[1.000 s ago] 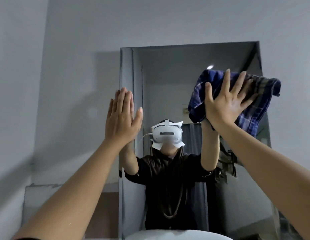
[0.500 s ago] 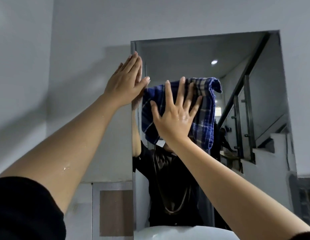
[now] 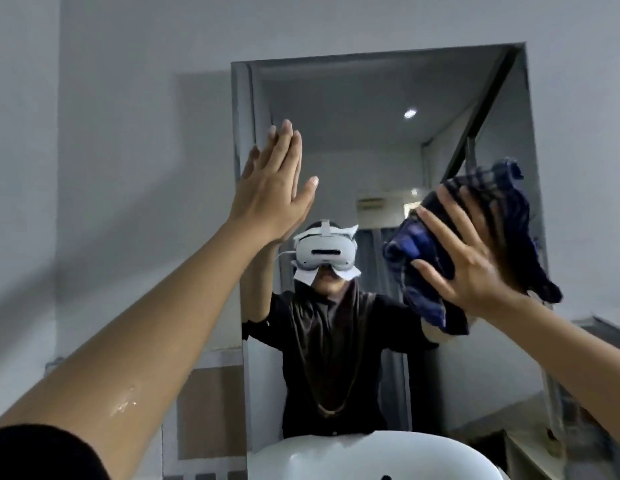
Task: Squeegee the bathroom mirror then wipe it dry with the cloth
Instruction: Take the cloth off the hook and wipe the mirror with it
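Note:
The tall rectangular bathroom mirror (image 3: pixel 353 140) hangs on the grey wall straight ahead. My right hand (image 3: pixel 475 261) presses a crumpled blue checked cloth (image 3: pixel 502 216) flat against the mirror's right side, fingers spread over it; the cloth looks motion-blurred. My left hand (image 3: pixel 274 192) lies flat with fingers together on the mirror's left edge, holding nothing. The mirror reflects a person in a dark top wearing a white headset. No squeegee is in view.
A white basin (image 3: pixel 364 455) sits right below the mirror at the bottom of the view. Grey wall (image 3: pixel 128 133) surrounds the mirror. A tiled panel (image 3: pixel 211 410) lies low on the left. A stair railing shows in the reflection at right.
My right hand has swept the cloth from the mirror's upper left-middle over to its right side and lower. My left hand stays flat at the left edge.

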Available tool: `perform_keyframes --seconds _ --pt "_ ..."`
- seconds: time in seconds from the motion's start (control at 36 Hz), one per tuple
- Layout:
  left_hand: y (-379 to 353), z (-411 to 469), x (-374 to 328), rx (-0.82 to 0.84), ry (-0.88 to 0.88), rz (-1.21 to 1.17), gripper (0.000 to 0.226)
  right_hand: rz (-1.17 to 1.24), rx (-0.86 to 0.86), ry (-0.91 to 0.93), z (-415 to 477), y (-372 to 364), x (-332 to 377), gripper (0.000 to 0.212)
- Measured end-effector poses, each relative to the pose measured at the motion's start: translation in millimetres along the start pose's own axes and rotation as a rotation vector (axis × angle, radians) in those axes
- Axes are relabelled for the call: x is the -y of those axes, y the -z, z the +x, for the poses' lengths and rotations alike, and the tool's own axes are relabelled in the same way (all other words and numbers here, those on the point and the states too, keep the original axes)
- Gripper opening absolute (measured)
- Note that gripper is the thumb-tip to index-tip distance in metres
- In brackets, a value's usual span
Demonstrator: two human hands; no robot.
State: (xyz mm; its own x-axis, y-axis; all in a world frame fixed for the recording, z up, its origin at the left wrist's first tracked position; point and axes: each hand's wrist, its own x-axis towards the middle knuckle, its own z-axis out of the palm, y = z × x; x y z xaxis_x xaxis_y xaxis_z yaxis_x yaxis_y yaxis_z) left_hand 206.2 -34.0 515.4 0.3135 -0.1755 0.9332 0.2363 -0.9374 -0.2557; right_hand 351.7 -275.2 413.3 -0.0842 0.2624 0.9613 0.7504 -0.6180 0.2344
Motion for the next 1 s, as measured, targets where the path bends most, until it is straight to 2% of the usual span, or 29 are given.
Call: perform_keyframes --seconds 0.11,0.19,0.28,0.42,0.5,0.64,0.72,0.78,0.86,0.92,1.0 --pt "-5.2 -10.8 -0.7 -0.027 -0.013 0.001 0.066 -0.034 -0.148 -0.661 -22.3 -2.2 12.6 0.069" --pt "-2.5 -10.2 -0.8 -0.008 -0.016 0.001 0.066 -0.001 -0.168 -0.862 -21.3 -15.2 51.6 0.069" --pt "0.5 -9.2 1.3 0.02 -0.024 0.001 0.067 0.052 -0.15 -0.816 -18.8 -33.0 104.2 0.07" --pt "6.7 -7.2 5.0 0.067 -0.025 -0.027 0.069 0.117 -0.074 -0.506 -0.6 -60.4 194.2 0.071" --pt "10.9 -8.5 6.6 0.087 -0.036 -0.039 0.07 0.132 -0.002 -0.271 -4.9 -70.3 225.3 0.067" --pt "8.0 -17.9 2.5 0.073 -0.011 -0.048 0.067 0.11 0.117 0.225 -39.7 -69.5 205.0 0.064" --pt "0.7 -27.5 -3.7 0.033 0.028 -0.06 0.065 0.088 0.201 0.404 -63.2 -60.0 159.5 0.062" --pt "-6.1 -34.0 -9.0 -0.001 0.057 -0.061 0.065 0.054 0.204 0.399 -73.4 -47.2 122.3 0.061" --pt "-16.7 -42.4 -18.7 -0.05 0.112 -0.06 0.065 0.011 0.14 0.228 -85.3 -28.7 69.9 0.063" --pt "-23.0 -46.2 -24.1 -0.074 0.141 -0.07 0.066 0.039 0.095 0.016 -96.4 -21.2 46.6 0.064" --pt "-28.7 -50.9 -28.1 -0.092 0.157 -0.08 0.067 0.01 0.023 -0.409 -113.7 -17.7 44.1 0.067"
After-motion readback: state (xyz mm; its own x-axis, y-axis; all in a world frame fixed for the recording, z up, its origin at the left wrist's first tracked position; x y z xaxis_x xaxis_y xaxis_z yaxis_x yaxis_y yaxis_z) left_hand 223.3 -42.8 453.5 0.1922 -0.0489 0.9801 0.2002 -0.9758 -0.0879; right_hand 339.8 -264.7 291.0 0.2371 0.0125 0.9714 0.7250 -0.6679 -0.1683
